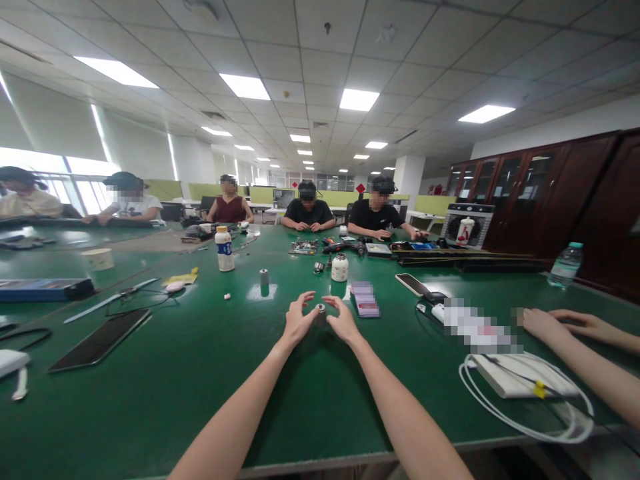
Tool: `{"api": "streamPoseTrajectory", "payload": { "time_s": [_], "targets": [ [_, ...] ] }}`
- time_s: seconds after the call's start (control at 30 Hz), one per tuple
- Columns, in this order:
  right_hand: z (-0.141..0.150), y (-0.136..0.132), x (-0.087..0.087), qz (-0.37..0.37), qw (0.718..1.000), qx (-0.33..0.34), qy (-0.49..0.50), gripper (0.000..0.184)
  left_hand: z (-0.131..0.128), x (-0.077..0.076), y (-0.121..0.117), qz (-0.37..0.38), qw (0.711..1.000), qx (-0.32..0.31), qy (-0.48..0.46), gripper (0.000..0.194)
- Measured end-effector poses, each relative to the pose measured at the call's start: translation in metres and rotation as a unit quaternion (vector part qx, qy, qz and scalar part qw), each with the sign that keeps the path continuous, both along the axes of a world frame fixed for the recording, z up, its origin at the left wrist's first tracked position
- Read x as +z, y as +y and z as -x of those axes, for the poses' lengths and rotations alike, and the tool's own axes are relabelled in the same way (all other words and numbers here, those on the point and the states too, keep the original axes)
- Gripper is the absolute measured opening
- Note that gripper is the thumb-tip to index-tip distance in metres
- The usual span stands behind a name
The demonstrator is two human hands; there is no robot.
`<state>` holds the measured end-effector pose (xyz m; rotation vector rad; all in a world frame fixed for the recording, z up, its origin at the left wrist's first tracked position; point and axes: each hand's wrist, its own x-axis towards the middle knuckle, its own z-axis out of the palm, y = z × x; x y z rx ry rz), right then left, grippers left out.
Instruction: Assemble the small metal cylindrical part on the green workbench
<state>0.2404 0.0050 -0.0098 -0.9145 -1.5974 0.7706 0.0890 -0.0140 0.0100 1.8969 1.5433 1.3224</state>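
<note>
A small grey metal cylinder (321,315) with a hole in its top stands upright on the green table, between my two hands. My left hand (299,319) is on its left, fingers curved and apart. On the other side my right hand (343,321) mirrors it, also with the fingers spread. Neither hand seems to grip the cylinder; whether a thumb touches it I cannot tell. A second grey cylinder (264,276) stands farther off to the left. Beyond my hands is a white patterned jar (339,267), and a purple card-like pack (365,300) lies right of my right hand.
A milk bottle (225,250) stands at the far left. A dark tablet (103,340) lies on the left, a phone (413,285) on the right. A white box (525,375) with looped cables sits near another person's hands (550,327). Several people sit across the table.
</note>
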Motion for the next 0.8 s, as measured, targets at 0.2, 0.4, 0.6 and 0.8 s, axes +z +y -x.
{"api": "streamPoseTrajectory", "payload": {
  "time_s": [0.2, 0.4, 0.6, 0.8],
  "targets": [
    [0.011, -0.002, -0.021, 0.060, 0.997, -0.032, -0.043, 0.045, -0.009, 0.014, -0.004, 0.005, 0.993, 0.068, 0.093, 0.021],
    [0.014, -0.005, -0.017, 0.057, 0.993, -0.076, -0.071, 0.031, -0.013, 0.020, -0.003, -0.014, 0.989, 0.077, 0.126, 0.019],
    [0.010, -0.012, -0.011, 0.054, 0.990, -0.086, -0.096, 0.028, 0.026, 0.026, 0.004, -0.031, 0.965, 0.248, 0.080, 0.027],
    [0.009, -0.017, -0.007, 0.066, 0.985, -0.100, -0.121, 0.031, 0.062, 0.003, 0.000, 0.122, 0.931, 0.291, 0.185, 0.024]
  ]
}}
